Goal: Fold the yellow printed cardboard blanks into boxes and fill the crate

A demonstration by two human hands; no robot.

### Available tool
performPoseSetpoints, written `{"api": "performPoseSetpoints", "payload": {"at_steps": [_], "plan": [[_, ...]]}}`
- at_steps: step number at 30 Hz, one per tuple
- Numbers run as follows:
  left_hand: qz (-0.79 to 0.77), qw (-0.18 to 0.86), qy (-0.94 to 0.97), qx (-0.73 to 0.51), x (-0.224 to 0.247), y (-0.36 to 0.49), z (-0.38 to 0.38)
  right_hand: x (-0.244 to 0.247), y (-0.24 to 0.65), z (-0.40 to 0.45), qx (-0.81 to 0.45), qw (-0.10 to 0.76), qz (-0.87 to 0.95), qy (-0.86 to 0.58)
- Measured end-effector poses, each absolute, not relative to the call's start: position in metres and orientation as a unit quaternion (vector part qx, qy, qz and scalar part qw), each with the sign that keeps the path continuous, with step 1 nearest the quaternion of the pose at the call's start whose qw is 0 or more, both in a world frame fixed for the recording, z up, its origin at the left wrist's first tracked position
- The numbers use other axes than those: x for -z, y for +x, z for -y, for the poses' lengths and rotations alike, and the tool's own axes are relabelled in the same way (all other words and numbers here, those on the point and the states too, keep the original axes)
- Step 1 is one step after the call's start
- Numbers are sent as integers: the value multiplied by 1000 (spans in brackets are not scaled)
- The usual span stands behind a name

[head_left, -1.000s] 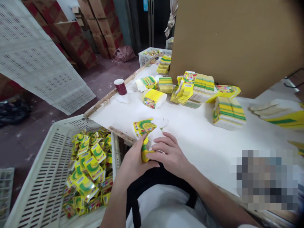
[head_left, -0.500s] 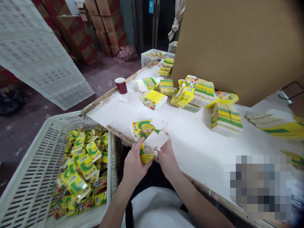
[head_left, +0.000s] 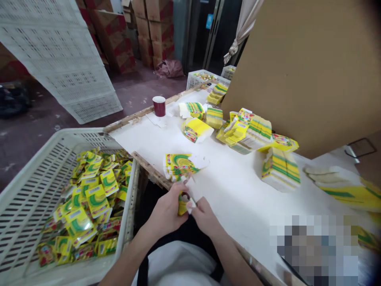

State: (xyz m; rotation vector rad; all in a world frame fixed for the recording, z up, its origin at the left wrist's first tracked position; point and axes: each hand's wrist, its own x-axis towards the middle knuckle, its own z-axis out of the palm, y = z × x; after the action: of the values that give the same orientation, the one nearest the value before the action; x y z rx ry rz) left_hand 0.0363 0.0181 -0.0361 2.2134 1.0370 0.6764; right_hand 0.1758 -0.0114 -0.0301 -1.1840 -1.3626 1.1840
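Observation:
My left hand (head_left: 170, 206) is wrapped round a small yellow and green packet (head_left: 182, 204), held at the table's front edge. Close beside it, the fingers of my right hand (head_left: 204, 214) are pinched on a white flap (head_left: 191, 203) at the packet's right side. Just beyond both hands, a small fanned pile of yellow cards (head_left: 180, 165) with a torn white end lies on the white table (head_left: 235, 198). The lower part of the packet is hidden by my left fingers.
A white crate (head_left: 56, 159) of yellow packets (head_left: 97, 198) stands at the left. Farther back are a maroon cup (head_left: 159, 107), stacks of yellow cartons (head_left: 251, 129) and a large cardboard sheet (head_left: 297, 67). A blurred area covers the lower right.
Both hands have moved slightly down and closer together. The broad white piece between them now shows only as a small flap. The whole view has shifted.

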Motion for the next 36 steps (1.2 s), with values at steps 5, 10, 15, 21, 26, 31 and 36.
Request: {"api": "performPoseSetpoints", "payload": {"at_steps": [5, 10, 15, 21, 26, 31, 36], "plan": [[-406, 206, 831, -319, 44, 41, -23, 36, 184, 14, -332, 404, 709, -473], [-461, 197, 811, -302, 32, 29, -29, 45, 192, 9, -283, 444, 679, -512], [-447, 206, 816, -303, 23, 17, -32, 35, 202, 8, -311, 390, 719, -484], [-436, 210, 824, -295, 13, 19, -37, 18, 205, 0, -355, 400, 713, -453], [-459, 176, 811, -317, 11, 23, -36, 21, 184, -4, -325, 455, 661, -500], [-573, 84, 739, -345, 23, -24, -35, 21, 198, -32, -333, 392, 685, -515], [-719, -53, 582, -376, 37, -67, -40, 35, 222, -79, -154, 302, 726, -599]]}}
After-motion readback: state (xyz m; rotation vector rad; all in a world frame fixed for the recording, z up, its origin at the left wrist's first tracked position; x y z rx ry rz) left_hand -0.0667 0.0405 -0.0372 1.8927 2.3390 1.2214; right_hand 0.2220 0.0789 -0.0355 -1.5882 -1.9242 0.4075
